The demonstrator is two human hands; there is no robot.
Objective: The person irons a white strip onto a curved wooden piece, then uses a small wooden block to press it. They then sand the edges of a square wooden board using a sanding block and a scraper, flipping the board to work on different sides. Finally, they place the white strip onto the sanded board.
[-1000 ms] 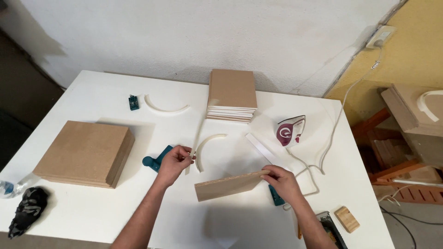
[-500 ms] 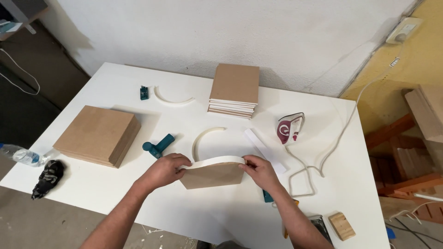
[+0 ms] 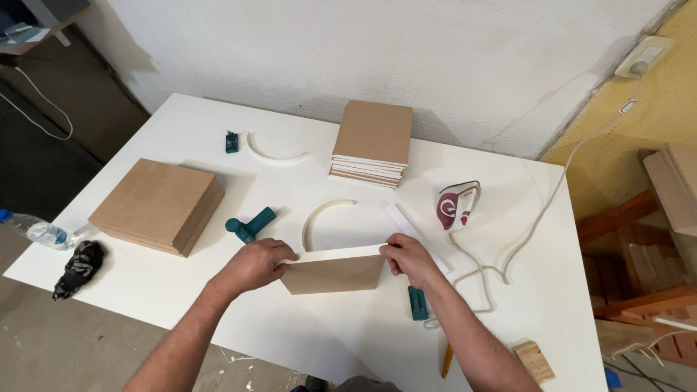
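A brown fibreboard panel (image 3: 335,274) stands on edge on the white table (image 3: 181,138), its top edge covered by a white strip. My left hand (image 3: 254,264) grips the panel's left end. My right hand (image 3: 409,258) pinches the strip at the right end of that top edge. Just behind the panel lie a curved white strip (image 3: 319,216) and a flat white strip (image 3: 414,234). A teal tool (image 3: 417,302) rests beside my right wrist.
Two stacks of brown panels sit at the left (image 3: 158,205) and at the back (image 3: 372,142). A clothes iron (image 3: 457,205) with its white cord (image 3: 508,250) is at the right. Another teal tool (image 3: 250,223), a small teal block (image 3: 231,141), a water bottle (image 3: 33,229) and a wood block (image 3: 534,361) lie around.
The panel was tipped from a slanted hold onto its edge, facing me. My hands have pressed the white strip, which bowed up half a second ago, flat along the top edge.
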